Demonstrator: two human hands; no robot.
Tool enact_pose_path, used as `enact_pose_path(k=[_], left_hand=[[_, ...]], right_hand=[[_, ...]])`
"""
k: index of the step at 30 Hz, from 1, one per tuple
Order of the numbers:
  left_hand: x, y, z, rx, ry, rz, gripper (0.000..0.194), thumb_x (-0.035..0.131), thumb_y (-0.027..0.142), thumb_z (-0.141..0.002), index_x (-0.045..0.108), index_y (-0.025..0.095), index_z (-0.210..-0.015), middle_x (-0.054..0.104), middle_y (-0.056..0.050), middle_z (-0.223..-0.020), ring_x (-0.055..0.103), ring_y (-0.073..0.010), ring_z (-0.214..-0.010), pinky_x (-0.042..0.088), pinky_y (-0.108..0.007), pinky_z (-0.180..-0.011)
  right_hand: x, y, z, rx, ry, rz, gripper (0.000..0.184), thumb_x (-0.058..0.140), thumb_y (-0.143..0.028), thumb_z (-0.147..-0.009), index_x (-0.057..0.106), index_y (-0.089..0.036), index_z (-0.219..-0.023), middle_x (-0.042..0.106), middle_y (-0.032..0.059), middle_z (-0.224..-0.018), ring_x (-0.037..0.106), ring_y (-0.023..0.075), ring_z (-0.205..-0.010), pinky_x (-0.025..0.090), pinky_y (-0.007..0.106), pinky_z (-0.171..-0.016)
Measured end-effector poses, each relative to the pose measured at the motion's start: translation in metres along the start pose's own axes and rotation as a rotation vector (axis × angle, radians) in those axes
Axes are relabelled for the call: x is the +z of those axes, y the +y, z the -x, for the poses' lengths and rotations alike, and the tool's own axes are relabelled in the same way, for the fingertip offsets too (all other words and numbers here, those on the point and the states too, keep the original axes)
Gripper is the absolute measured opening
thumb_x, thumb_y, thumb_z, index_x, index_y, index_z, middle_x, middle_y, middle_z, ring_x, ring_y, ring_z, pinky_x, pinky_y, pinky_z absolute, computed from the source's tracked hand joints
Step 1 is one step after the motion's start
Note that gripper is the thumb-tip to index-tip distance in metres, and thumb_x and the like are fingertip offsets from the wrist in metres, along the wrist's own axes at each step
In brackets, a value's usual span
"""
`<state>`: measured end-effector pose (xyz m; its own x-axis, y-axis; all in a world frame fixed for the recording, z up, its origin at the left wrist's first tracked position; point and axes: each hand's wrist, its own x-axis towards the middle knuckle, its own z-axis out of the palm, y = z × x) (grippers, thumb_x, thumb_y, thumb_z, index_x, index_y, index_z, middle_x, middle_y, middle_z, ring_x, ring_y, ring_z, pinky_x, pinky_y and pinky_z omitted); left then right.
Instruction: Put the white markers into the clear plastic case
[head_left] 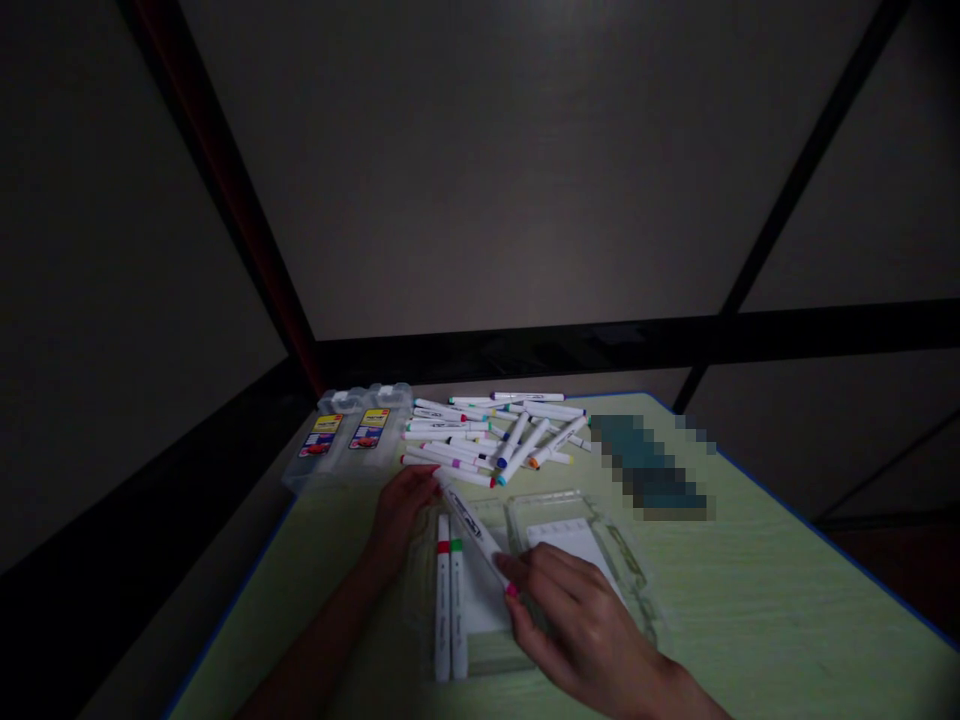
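Note:
A white marker [470, 520] with a pink tip at its near end slants between my two hands. My left hand [405, 510] pinches its far end, and my right hand [566, 615] grips the near end between thumb and fingers. Beneath it lies an open clear plastic case [517, 500]. Two white markers lie side by side in the case's left part, a red-banded marker [443, 600] and a green-banded marker [458, 605]. A white sheet [562, 540] shows in the right part, partly hidden by my right hand.
Beyond the case, many loose white markers [480, 430] with coloured ends lie in a pile. Two clear cases with labels [367, 430] sit at the table's back left. A blurred teal patch [645, 460] covers something at the right. The pale green table [750, 600] has a blue edge.

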<state>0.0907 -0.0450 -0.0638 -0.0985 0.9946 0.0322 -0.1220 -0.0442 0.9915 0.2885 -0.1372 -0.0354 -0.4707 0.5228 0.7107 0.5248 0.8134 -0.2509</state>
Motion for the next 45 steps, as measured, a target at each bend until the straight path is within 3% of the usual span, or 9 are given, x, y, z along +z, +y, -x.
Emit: enact_pose_path(k=[7, 15, 24, 34, 45], left_hand=[[-0.002, -0.001, -0.001, -0.011, -0.038, -0.020, 0.024, 0.065, 0.029, -0.060, 0.065, 0.014, -0.078, 0.062, -0.001, -0.069, 0.055, -0.0126, -0.066, 0.040, -0.022, -0.063], [-0.001, 0.001, 0.001, 0.013, -0.084, -0.049, 0.027, 0.063, 0.033, -0.063, 0.065, 0.013, -0.080, 0.062, -0.002, -0.069, 0.055, -0.0125, -0.066, 0.040, -0.023, -0.064], [0.000, 0.000, -0.001, -0.014, -0.054, -0.068, 0.024, 0.065, 0.033, -0.060, 0.062, 0.013, -0.072, 0.061, -0.001, -0.065, 0.055, -0.0122, -0.064, 0.041, -0.023, -0.064], [0.001, 0.002, 0.000, -0.037, -0.054, -0.079, 0.024, 0.065, 0.034, -0.058, 0.062, 0.013, -0.069, 0.062, -0.002, -0.065, 0.055, -0.0124, -0.064, 0.041, -0.023, -0.063], [0.003, 0.005, 0.002, -0.026, -0.065, -0.111, 0.022, 0.064, 0.034, -0.058, 0.062, 0.014, -0.068, 0.061, -0.002, -0.064, 0.054, -0.0125, -0.062, 0.041, -0.023, -0.062]], right_hand=[[0.000, 0.005, 0.002, -0.021, 0.106, 0.014, 0.011, 0.045, -0.010, -0.082, 0.055, -0.012, -0.085, 0.056, 0.0041, -0.062, 0.049, 0.0137, -0.056, 0.041, 0.024, -0.049], [-0.006, 0.011, 0.003, -0.069, 0.239, 0.048, 0.014, 0.051, -0.006, -0.077, 0.053, -0.012, -0.090, 0.056, 0.0044, -0.062, 0.050, 0.0137, -0.058, 0.042, 0.025, -0.052], [-0.014, 0.032, 0.003, 0.101, 0.380, 0.186, 0.015, 0.054, -0.007, -0.075, 0.045, -0.019, -0.069, 0.044, -0.0023, -0.055, 0.041, 0.0101, -0.051, 0.033, 0.022, -0.047], [-0.017, 0.053, 0.006, 0.350, 0.300, 0.346, 0.015, 0.048, -0.018, -0.077, 0.043, -0.020, -0.063, 0.043, -0.0040, -0.052, 0.043, 0.0095, -0.047, 0.033, 0.021, -0.047], [-0.023, 0.064, 0.005, 0.591, 0.233, 0.324, 0.012, 0.046, -0.025, -0.076, 0.046, -0.019, -0.066, 0.052, -0.0009, -0.057, 0.047, 0.0114, -0.049, 0.032, 0.021, -0.048]])
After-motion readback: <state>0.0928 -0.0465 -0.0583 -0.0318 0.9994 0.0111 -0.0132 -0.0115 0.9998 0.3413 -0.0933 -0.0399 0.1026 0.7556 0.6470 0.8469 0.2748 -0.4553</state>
